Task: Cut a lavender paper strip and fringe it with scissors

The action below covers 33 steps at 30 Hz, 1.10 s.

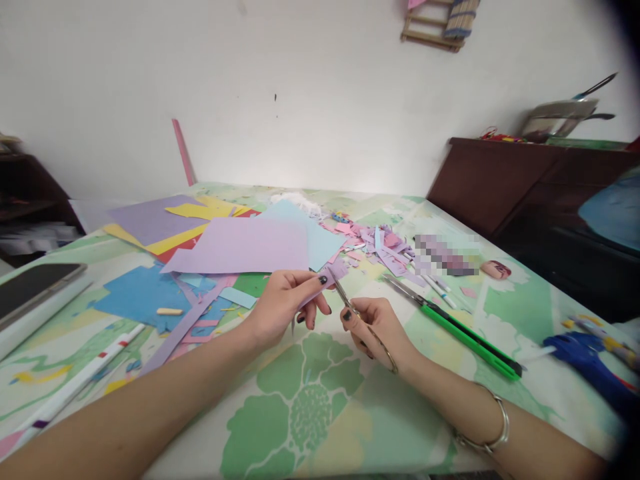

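Between the thumb and fingers of my left hand (287,303) is a small piece of light purple paper (337,271), raised above the table. My right hand (375,331) is closed round a pair of metal scissors (345,293), whose blades point up and left and meet the paper near my left thumb. Whether the blades are parted I cannot make out. Just beyond my left hand lies a large light purple sheet (250,245). A green utility knife (470,340) lies to the right of my right hand, its blade toward the paper scraps (385,247).
Coloured sheets, among them a blue one (135,297), spread over the left of the flowered tablecloth (310,413). A phone (35,290) sits at the left edge. Blue-handled scissors (583,357) lie at the right. A white wall (320,120) stands behind the table.
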Each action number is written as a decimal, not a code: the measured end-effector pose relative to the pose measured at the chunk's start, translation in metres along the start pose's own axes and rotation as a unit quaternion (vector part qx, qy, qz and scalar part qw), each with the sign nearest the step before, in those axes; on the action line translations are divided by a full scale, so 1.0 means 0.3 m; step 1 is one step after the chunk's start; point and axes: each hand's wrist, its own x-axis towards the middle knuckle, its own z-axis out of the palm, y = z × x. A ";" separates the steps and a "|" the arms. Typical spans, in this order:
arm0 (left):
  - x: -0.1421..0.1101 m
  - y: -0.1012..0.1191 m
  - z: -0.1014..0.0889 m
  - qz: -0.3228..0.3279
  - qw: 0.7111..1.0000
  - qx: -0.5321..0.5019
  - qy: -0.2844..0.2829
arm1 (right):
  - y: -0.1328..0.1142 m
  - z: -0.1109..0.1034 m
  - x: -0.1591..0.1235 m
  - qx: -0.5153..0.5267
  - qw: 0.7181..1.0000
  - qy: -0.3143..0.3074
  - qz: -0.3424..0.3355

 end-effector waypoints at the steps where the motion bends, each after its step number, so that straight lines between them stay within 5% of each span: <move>1: 0.000 0.001 0.000 0.000 1.000 -0.001 -0.001 | -0.001 0.000 0.000 0.005 1.000 -0.005 -0.001; 33: 0.001 0.012 0.014 -0.012 0.999 0.035 0.033 | 0.023 0.012 -0.002 0.007 1.000 -0.007 -0.018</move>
